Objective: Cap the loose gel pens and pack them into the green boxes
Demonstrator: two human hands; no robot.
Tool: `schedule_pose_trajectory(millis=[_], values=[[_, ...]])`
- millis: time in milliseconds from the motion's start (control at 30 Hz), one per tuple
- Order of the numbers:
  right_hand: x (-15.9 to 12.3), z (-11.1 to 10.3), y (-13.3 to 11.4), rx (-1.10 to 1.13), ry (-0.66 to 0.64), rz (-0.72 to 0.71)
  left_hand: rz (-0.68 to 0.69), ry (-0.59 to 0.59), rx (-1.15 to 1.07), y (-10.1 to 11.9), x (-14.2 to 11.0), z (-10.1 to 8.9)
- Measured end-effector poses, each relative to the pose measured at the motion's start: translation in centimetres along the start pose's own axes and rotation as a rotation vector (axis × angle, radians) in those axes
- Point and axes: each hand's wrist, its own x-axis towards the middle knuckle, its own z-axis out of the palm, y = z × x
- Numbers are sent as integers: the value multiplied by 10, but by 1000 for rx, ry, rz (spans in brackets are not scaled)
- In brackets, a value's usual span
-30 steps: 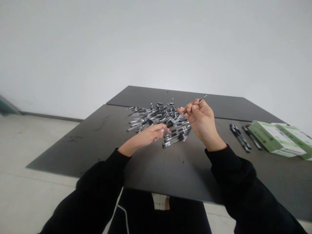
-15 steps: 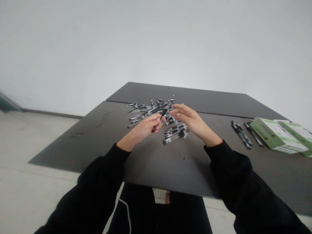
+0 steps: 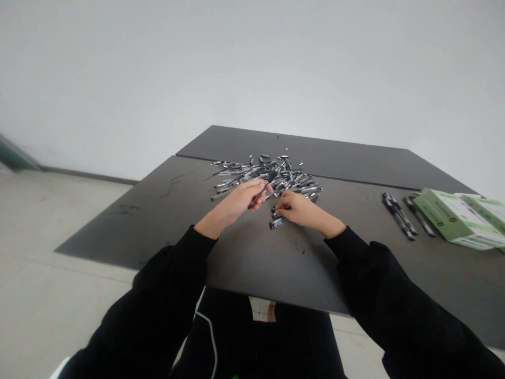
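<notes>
My left hand (image 3: 245, 200) is closed around a dark pen (image 3: 270, 179) that slants up and away over the heap. Bent down over a short row of clear and black pens (image 3: 279, 222), my right hand (image 3: 299, 208) has its fingertips pinched on a pen there; the fingers partly hide it. Just beyond both hands spreads a loose heap of pen parts (image 3: 294, 181), with clear barrels, black grips and thin refills mixed together. Several small black caps (image 3: 265, 157) lie at the heap's far side.
On the right, several assembled pens (image 3: 398, 216) lie beside green and white boxes (image 3: 445, 216). Dark scraps (image 3: 300, 247) lie near the front of the dark table (image 3: 252, 263). A white wall (image 3: 252, 63) stands behind it. A pale cable (image 3: 213, 337) hangs by my legs.
My right hand has come down and nearer from above the heap, its spread fingers closing at the row of pens. My left hand keeps its pen. The view has shifted slightly.
</notes>
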Motion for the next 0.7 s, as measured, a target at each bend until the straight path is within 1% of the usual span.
schedule_pose_trajectory(millis=[133, 300, 400, 500, 600, 633, 700], values=[[2, 0, -5, -60, -30, -1, 3, -2, 10, -1, 1, 0], [3, 0, -9, -189, -83, -96, 9, 5, 17, -3, 2, -2], [4, 3, -9, -210, -53, -145, 21, 0, 29, -6, 4, -3], [3, 5, -8, -179, -11, -195, 28, -6, 44, -8, 5, -5], [0, 0, -7, -49, 72, -169, 22, -6, 68, -9, 4, -7], [-1, -4, -6, 19, 130, -136, 18, -3, 78, -8, 4, -7], [-4, -14, -3, 161, 291, -65, 12, 3, 98, -8, 4, -7]])
